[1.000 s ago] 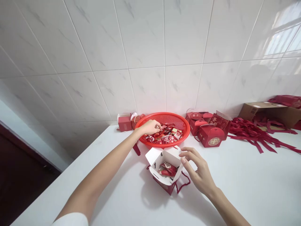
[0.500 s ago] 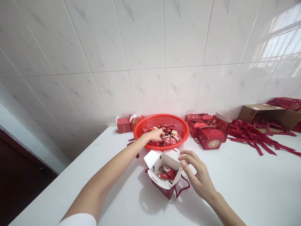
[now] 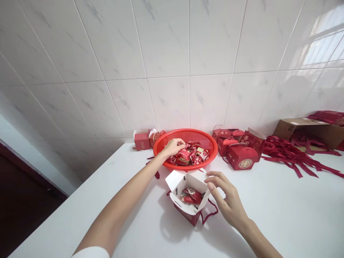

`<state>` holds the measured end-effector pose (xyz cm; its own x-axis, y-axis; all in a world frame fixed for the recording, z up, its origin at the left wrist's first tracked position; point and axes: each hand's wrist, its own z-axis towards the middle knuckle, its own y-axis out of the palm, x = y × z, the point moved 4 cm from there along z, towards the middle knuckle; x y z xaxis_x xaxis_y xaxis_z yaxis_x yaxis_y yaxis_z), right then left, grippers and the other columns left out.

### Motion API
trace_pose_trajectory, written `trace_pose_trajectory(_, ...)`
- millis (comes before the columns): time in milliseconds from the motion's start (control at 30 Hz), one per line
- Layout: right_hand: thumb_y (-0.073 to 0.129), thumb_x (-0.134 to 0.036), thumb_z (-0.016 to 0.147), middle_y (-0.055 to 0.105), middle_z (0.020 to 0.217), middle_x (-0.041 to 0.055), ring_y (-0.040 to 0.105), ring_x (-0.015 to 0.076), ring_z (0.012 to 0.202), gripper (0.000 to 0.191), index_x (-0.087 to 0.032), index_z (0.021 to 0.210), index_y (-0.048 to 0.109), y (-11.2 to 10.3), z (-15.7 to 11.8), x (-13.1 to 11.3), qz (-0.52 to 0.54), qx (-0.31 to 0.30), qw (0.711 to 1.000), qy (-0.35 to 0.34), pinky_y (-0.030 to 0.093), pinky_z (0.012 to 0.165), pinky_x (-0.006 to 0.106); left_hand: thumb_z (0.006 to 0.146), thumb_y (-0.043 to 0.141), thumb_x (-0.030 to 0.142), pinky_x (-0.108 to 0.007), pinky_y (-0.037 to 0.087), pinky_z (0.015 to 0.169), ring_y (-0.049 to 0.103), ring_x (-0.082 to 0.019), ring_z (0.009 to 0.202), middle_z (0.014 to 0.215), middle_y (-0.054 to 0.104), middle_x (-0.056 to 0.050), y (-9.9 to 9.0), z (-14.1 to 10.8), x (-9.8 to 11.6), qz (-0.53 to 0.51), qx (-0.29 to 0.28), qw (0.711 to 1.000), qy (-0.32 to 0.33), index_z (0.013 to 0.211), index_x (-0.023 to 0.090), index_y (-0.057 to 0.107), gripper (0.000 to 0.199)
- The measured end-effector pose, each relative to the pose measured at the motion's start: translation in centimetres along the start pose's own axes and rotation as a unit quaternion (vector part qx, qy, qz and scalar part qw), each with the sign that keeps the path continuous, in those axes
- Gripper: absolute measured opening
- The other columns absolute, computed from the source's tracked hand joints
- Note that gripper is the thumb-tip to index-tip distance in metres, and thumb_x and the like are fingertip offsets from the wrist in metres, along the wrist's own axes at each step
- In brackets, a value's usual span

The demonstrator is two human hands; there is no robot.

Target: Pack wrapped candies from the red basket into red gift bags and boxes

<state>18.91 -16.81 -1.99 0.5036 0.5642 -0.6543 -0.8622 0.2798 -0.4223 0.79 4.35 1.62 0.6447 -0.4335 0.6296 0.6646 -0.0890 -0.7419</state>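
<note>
My left hand (image 3: 174,146) is over the left part of a red plastic basket (image 3: 212,154), its fingers pinched on a red-wrapped candy (image 3: 183,153) just above the others. Several wrapped candies (image 3: 197,159) lie in the basket. In front of it stands an open red box (image 3: 188,215) with a white inside, its flaps spread and a few red packets (image 3: 192,195) within. My right hand (image 3: 225,195) is at the box's right side, fingers apart, the fingertips by the right flap and holding nothing. A dark red cord (image 3: 211,215) loops out beside the box.
Closed red boxes (image 3: 242,157) stand right of the basket, with dark red ribbons (image 3: 285,152) and a cardboard box (image 3: 309,127) further right. Two small red packages (image 3: 142,141) sit behind left. A tiled wall (image 3: 169,100) runs along the back of the white table (image 3: 129,215).
My left hand has risen slightly and shifted left in the basket, and a red candy now shows at its fingertips. My right hand has stayed beside the box.
</note>
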Motion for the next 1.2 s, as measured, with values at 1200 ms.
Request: trace_pose_trajectory(1200, 0.043, -0.036, 0.101, 0.066, 0.104, 0.0102, 0.066, 0.0223, 0.098, 0.031, -0.021, 0.087, 0.067, 0.0, 0.0, 0.0, -0.001, 0.003, 1.0, 0.001, 0.054, 0.078, 0.032, 0.072, 0.062, 0.018, -0.033, 0.05, 0.072, 0.066, -0.025, 0.076, 0.073, 0.068, -0.007, 1.1, -1.1, 0.5, 0.094, -0.119, 0.986, -0.066, 0.062, 0.018, 0.059, 0.01)
